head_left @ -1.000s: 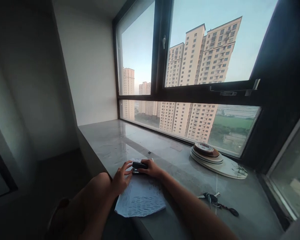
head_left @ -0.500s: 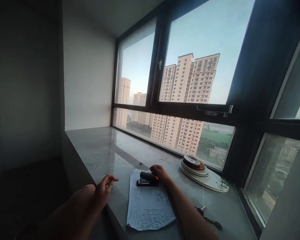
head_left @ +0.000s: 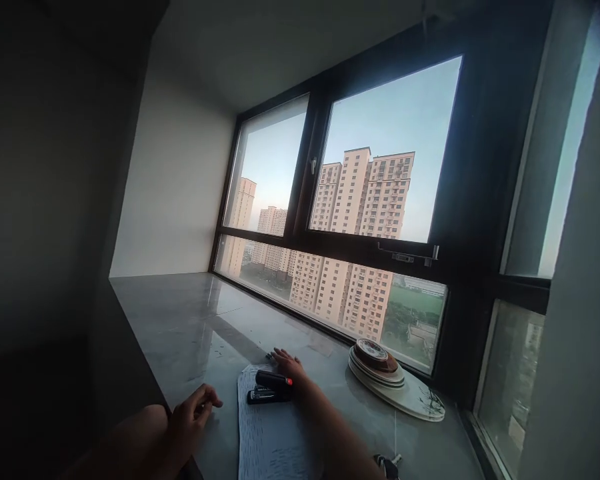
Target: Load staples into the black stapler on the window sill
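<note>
A black stapler (head_left: 271, 387) with a red spot at its rear end lies on a handwritten sheet of paper (head_left: 265, 443), its upper arm raised from the base. My right hand (head_left: 287, 361) reaches just beyond the stapler, fingers stretched out over the sill. A tiny dark piece (head_left: 269, 356) lies beside its fingertips; whether they touch it I cannot tell. To the left of the paper, my left hand (head_left: 199, 408) is held above the sill's edge. Its fingers curl in against the thumb, and anything between them is too small or hidden to name.
Stacked plates and a round brown-rimmed piece (head_left: 373, 353) stand on the grey windowsill (head_left: 175, 303) by the glass. Keys (head_left: 387, 465) lie partly hidden behind my right forearm. Small specks are scattered past the paper. A dark window frame (head_left: 455, 267) borders the sill.
My right hand has moved from the stapler's rear end to the sill beyond it, its fingers now extended towards the tiny dark piece. The view has tilted up and shifted.
</note>
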Demonstrator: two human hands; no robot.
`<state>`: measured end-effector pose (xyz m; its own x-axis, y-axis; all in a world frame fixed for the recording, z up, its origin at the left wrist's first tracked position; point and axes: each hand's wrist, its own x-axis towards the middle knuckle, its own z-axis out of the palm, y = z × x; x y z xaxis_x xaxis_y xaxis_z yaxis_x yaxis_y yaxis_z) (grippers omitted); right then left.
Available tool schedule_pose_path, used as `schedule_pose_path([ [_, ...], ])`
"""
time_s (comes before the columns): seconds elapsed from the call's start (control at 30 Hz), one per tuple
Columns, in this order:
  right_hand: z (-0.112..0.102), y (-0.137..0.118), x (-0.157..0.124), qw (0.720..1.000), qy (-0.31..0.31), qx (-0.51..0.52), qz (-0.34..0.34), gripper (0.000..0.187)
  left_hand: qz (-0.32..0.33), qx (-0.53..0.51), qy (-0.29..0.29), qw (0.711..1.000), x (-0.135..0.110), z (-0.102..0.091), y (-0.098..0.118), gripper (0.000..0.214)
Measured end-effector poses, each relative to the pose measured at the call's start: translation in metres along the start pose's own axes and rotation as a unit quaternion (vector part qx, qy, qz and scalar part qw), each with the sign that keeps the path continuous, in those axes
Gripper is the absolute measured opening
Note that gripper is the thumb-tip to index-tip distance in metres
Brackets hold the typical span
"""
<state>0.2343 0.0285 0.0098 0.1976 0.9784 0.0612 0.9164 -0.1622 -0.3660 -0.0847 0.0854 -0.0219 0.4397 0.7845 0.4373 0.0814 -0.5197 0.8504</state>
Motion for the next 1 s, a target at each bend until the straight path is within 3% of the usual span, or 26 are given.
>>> schedule_pose_path([
  [0.3,0.036,-0.059,0.042,0.999,-0.024,-0.018,-0.042,0.058,0.015,0.004,0.027,1.0,0.001,-0.004,0.004,0.019],
  [0.53,0.055,-0.091,0.046,0.998,0.0,-0.02,-0.068,0.057,0.014,-0.038,0.049,0.998,0.001,-0.01,0.007,0.024],
  [0.67,0.065,-0.088,0.031,0.997,0.033,-0.023,-0.062,0.063,0.016,-0.095,0.054,0.994,0.0,-0.009,0.003,0.023],
  [0.8,0.07,-0.069,0.005,0.996,0.055,-0.033,-0.061,0.057,0.028,-0.115,0.063,0.991,0.001,-0.006,-0.01,0.02],
  [1.0,0.049,-0.029,-0.019,0.993,0.088,-0.052,-0.062,0.047,0.062,-0.023,0.053,0.996,-0.001,-0.002,-0.007,0.021],
])
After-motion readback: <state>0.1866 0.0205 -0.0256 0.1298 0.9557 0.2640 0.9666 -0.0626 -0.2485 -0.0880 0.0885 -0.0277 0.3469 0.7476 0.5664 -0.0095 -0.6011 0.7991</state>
